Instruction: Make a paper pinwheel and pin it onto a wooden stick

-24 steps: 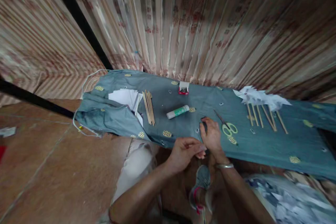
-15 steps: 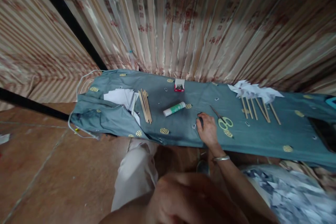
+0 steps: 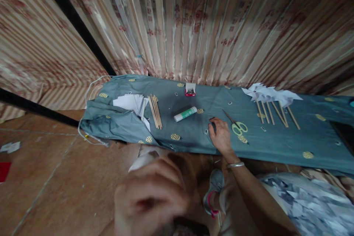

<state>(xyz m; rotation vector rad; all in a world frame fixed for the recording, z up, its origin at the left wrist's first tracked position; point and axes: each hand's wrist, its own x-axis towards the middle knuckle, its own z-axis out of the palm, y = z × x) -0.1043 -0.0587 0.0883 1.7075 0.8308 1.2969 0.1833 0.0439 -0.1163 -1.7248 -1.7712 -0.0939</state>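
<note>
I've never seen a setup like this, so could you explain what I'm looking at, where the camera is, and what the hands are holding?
There's no machine here, just a person's two bare hands, seen by one camera worn on their head, looking forward and down.

The left hand is close to the lens and blurred, so I can't tell whether it holds anything. The right hand is on the patterned cloth, its fingers at a small dark item I can't identify.

Also on the cloth, from left to right: white papers, wooden sticks, a green-and-white tube, a small red box, scissors, and white paper shapes with sticks showing below them.
</note>
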